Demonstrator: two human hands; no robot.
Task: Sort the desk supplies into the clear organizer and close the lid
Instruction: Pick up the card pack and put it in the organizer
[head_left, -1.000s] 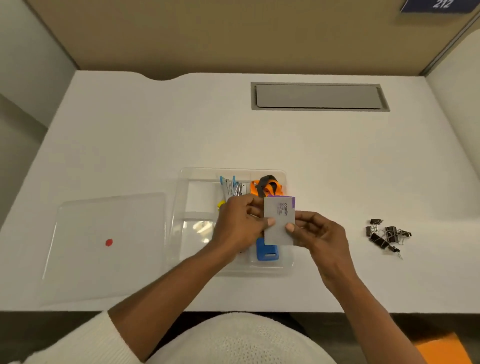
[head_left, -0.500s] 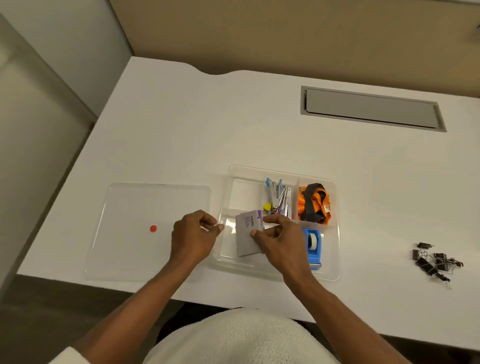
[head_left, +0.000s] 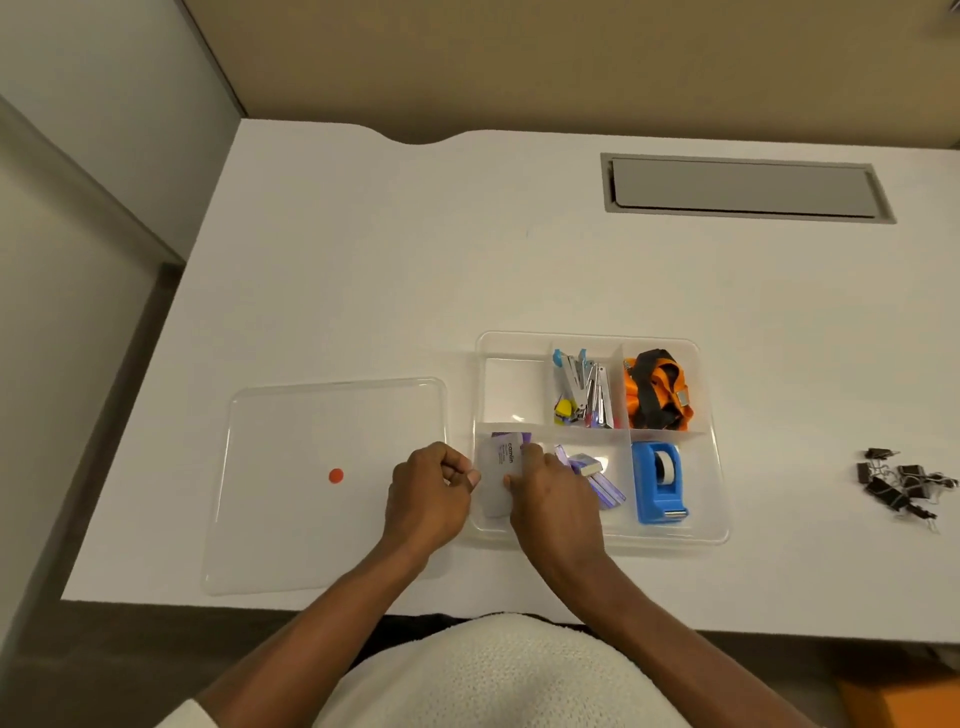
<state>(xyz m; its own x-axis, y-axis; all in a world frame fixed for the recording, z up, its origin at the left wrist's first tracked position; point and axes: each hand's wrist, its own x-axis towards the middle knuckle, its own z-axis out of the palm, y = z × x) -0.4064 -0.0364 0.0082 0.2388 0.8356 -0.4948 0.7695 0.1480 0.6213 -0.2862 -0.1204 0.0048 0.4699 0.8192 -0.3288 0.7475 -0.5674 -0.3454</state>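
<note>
The clear organizer (head_left: 711, 530) lies on the white desk, divided into compartments. My right hand (head_left: 550, 499) holds a grey and purple box (head_left: 497, 478) down in the near-left compartment. My left hand (head_left: 428, 491) is curled at the organizer's left rim, its fingertips touching the box's left edge. More purple boxes (head_left: 597, 475) lie in the near-middle compartment, a blue tape dispenser (head_left: 660, 483) near right. Staplers (head_left: 582, 387) fill the far-middle compartment and an orange lanyard (head_left: 657, 389) the far right. The clear lid (head_left: 311, 519) with a red dot lies flat to the left.
A heap of black binder clips (head_left: 898, 483) sits on the desk to the right of the organizer. A grey cable hatch (head_left: 743, 187) is set into the desk at the back. The desk's front edge runs just below the lid and organizer.
Both hands carried the grey box from above the organizer's middle down into its near-left compartment. My left hand shifted to the left rim. The view swung left.
</note>
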